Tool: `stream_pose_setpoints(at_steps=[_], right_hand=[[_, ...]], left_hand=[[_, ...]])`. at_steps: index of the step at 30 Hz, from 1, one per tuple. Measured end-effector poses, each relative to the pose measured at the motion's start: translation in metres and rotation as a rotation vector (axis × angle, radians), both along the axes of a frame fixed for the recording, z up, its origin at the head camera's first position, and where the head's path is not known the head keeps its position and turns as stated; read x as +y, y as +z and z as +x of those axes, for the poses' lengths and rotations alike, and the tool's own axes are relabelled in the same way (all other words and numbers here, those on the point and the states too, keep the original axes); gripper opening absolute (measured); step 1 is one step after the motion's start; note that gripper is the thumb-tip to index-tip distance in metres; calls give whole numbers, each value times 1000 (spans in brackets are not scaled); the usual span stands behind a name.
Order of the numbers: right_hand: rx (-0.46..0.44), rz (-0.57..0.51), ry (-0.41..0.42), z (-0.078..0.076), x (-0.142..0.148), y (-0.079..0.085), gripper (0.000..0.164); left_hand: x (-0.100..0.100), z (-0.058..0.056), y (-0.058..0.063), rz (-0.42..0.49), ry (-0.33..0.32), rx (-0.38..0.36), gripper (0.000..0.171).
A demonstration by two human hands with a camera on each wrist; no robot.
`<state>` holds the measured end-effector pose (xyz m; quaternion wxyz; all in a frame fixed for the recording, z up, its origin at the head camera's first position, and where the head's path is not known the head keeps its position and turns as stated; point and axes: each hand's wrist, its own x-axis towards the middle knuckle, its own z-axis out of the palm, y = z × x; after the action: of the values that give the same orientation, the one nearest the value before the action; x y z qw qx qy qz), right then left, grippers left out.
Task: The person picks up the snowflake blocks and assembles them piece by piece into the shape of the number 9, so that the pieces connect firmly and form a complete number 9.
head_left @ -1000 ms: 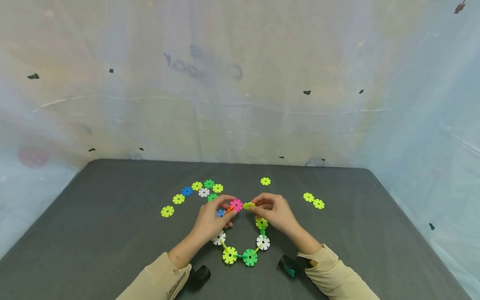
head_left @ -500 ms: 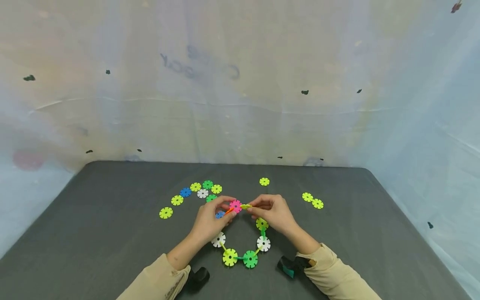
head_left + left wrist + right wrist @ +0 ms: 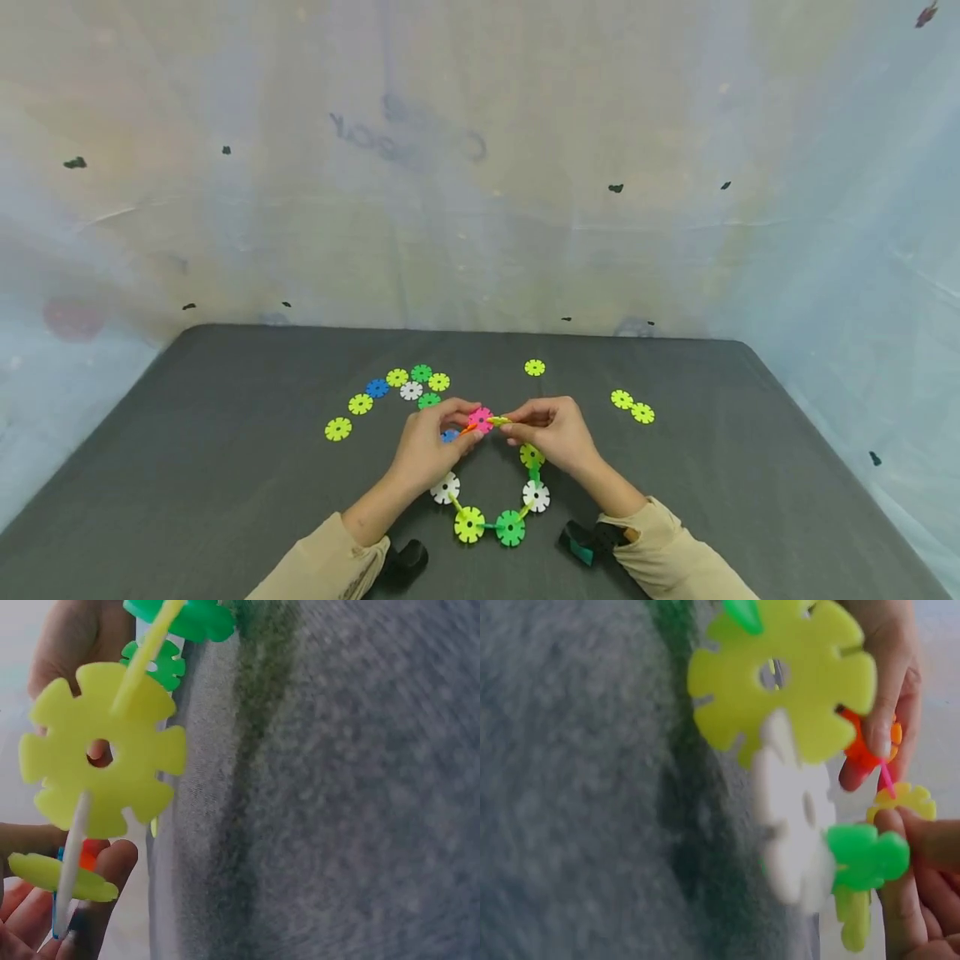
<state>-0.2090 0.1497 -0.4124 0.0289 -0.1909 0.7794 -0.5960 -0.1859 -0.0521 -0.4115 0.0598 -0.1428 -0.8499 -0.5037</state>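
My left hand [image 3: 427, 446] pinches an orange notched building disc [image 3: 864, 750] between thumb and finger. A pink disc [image 3: 481, 419] is joined to it and stands between the two hands. With thumb and index finger, my right hand [image 3: 557, 429] pinches a yellow disc [image 3: 498, 422], whose edge meets the pink one; how deep the slots sit cannot be seen. Below hangs a curved chain of slotted-together discs, with a yellow disc [image 3: 469, 525], a green disc [image 3: 511, 528] and a white disc [image 3: 536, 497]. A blue disc [image 3: 449, 436] is partly hidden behind my left hand.
Several loose discs, among them a blue one [image 3: 377, 388], lie on the dark table [image 3: 247, 467] beyond the left hand. One yellow disc [image 3: 535, 367] lies farther back, and two yellow discs [image 3: 632, 407] lie to the right. A plastic sheet [image 3: 480, 208] hangs behind the table.
My right hand has brought its yellow disc leftward, closing the gap to the pink disc and turning it more edge-on. The left hand stays about where it was, holding the orange disc.
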Motion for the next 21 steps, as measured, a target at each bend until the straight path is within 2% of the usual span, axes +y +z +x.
stream_pose_setpoints(at_steps=[5, 9, 12, 17, 21], right_hand=[[6, 26, 97, -7, 11, -1, 19], [9, 80, 94, -21, 19, 5, 29], [-28, 118, 18, -33, 24, 8, 35], [-123, 165, -143, -47, 28, 6, 37], [-199, 178, -221, -54, 28, 4, 35]], left_hand=[[0, 1, 2, -15, 0, 11, 29], [-1, -5, 5, -35, 80, 8, 29], [-3, -8, 7, -49, 117, -9, 29], [-5, -6, 4, -47, 91, -32, 29], [-4, -3, 0, -19, 73, -59, 29]])
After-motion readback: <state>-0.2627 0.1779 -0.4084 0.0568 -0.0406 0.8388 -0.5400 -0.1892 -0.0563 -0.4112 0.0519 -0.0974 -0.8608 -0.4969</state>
